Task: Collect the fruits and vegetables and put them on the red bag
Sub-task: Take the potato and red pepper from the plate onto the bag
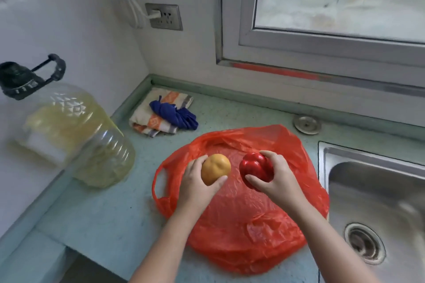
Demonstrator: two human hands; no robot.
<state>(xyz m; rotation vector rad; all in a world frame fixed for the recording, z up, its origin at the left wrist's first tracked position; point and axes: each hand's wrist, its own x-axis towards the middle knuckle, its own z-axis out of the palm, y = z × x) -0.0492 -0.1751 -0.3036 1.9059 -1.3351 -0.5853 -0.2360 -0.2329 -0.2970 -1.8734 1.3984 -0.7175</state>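
Observation:
A red plastic bag [243,225] lies spread flat on the green countertop, its handles at the left. My left hand [197,185] grips a round orange fruit [215,169] over the bag's upper middle. Beside it, my right hand [279,178] holds a shiny red bell pepper [255,167], also above the bag. The two items sit close together, a small gap between them. Whether either touches the bag I cannot tell.
A large clear jug of yellowish oil [76,135] with a black cap stands at the left. Folded cloths [163,114] lie in the back corner. A steel sink [377,204] adjoins the bag's right side. A wall socket [164,16] and window [333,7] are behind.

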